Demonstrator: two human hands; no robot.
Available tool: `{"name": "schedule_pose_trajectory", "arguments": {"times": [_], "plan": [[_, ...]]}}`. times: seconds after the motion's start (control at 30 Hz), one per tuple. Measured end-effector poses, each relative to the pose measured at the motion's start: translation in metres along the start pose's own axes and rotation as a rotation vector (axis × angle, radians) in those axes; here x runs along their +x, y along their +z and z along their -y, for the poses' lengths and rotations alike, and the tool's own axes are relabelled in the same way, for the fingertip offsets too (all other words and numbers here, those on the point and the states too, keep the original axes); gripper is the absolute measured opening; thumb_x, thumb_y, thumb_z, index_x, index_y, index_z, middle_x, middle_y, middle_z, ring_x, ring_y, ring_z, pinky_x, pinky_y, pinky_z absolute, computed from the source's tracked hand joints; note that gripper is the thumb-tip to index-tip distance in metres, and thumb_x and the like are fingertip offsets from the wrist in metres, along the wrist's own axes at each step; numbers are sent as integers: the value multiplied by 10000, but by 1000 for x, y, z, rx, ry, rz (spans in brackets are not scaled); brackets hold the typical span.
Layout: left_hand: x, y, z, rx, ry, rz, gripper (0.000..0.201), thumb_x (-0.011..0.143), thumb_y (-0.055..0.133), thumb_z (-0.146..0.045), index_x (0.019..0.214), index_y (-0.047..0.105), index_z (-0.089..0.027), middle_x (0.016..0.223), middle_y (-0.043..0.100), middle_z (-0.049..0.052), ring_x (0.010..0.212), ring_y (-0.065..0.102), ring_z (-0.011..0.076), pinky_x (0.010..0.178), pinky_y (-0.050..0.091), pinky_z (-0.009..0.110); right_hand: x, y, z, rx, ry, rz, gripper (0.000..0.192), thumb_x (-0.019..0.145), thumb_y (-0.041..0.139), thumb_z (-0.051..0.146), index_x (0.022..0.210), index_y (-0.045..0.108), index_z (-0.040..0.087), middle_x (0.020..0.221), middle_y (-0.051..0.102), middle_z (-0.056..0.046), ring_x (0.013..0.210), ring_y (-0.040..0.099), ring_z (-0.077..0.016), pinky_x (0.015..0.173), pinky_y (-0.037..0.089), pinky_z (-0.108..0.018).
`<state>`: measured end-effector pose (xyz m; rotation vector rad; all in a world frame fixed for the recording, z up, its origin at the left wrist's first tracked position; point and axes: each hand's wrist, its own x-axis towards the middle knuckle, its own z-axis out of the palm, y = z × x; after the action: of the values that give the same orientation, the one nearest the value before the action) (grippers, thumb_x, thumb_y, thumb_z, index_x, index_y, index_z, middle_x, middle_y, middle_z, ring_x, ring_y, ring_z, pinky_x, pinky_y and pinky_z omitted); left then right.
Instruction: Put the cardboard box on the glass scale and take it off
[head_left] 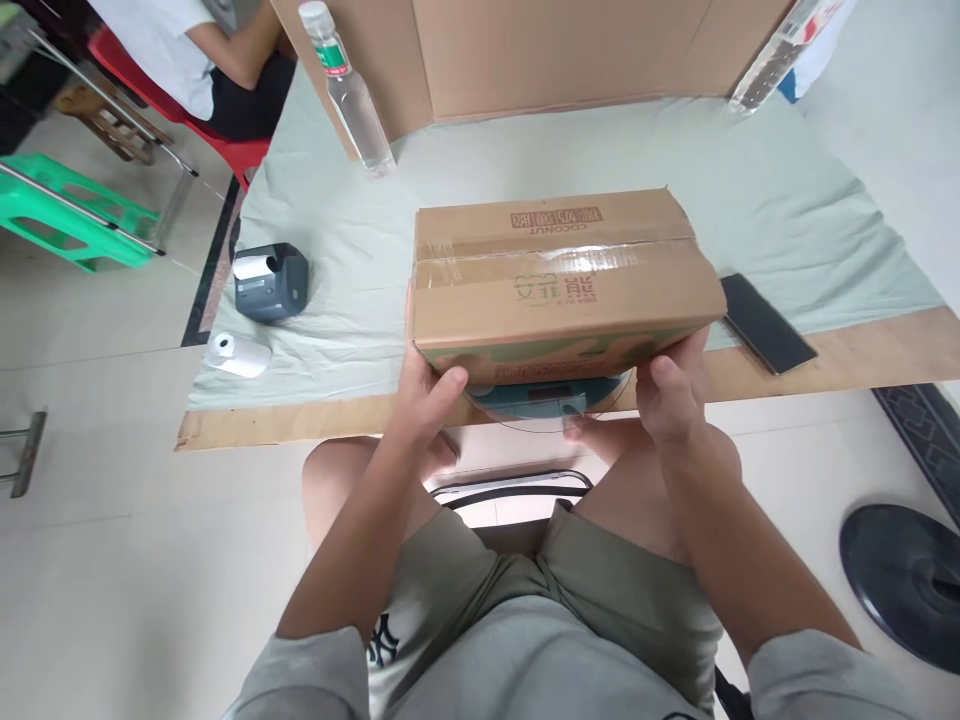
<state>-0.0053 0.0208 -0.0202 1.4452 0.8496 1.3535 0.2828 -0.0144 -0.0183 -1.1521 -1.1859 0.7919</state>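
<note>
At the near edge of the bench point(315, 420), a taped cardboard box point(559, 275) is seen resting on a round scale point(547, 398). It is clasped at both lower side corners: left hand point(427, 385) and right hand point(675, 395) closed against the walls, thumbs on the front. Stiff board and slick tape are judged; weight cannot be told. Low side grips seem soundest.

Both hands point(431, 395) point(671, 395) forward, apparently gripping.
</note>
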Motion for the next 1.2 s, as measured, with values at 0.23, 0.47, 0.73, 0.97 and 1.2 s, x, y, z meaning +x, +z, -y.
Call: {"name": "schedule_pose_trajectory", "arguments": {"times": [0.23, 0.47, 0.73, 0.97, 1.2], "plan": [[45, -8, -4, -40, 18, 15, 830, 714, 776, -798, 1382, 638, -325, 1384, 702, 96, 1406, 608, 401, 1188, 517, 523, 48, 14, 13, 60, -211, 24, 578, 818, 622, 683, 1325, 588, 408, 1350, 641, -18, 1438, 536, -284, 1295, 399, -506], [189, -5, 1, -31, 89, -52, 867, 622, 657, -984, 1250, 705, -388, 1367, 693, 8, 1589, 407, 383, 1306, 425, 544, 186, 53, 11, 46, -368, -26, 752, 848, 445, 887, 1356, 575, 348, 1305, 666, -72, 1344, 563, -280, 1275, 432, -490], [284, -20, 67, -180, 57, -68, 639, 1007, 414, -775, 1328, 660, -280, 1445, 684, -43, 1655, 301, 253, 1431, 212, 474, 276, 78, -49, -72, -305, -75, 979, 836, 138, 988, 1565, 404, 392, 1430, 568, -54, 1486, 490, -269, 1169, 530, -536], [300, -32, 114, -140, -26, -107, 610, 1071, 283, -718, 1338, 624, -288, 1394, 708, -143, 1696, 89, 125, 1443, -94, 416, 275, 85, -73, -34, -279, -9, 827, 849, 213, 956, 1476, 473, 484, 1435, 583, 4, 1487, 504, -233, 1264, 489, -482], [298, -26, 105, -244, -96, -17, 687, 1143, -44, -354, 1320, 616, -276, 1461, 669, -160, 1680, 105, 50, 1447, -97, 419, 275, 84, -79, 28, -318, 42, 672, 905, 348, 873, 1454, 510, 520, 1413, 627, 35, 1457, 528, -252, 1312, 434, -516]]}}
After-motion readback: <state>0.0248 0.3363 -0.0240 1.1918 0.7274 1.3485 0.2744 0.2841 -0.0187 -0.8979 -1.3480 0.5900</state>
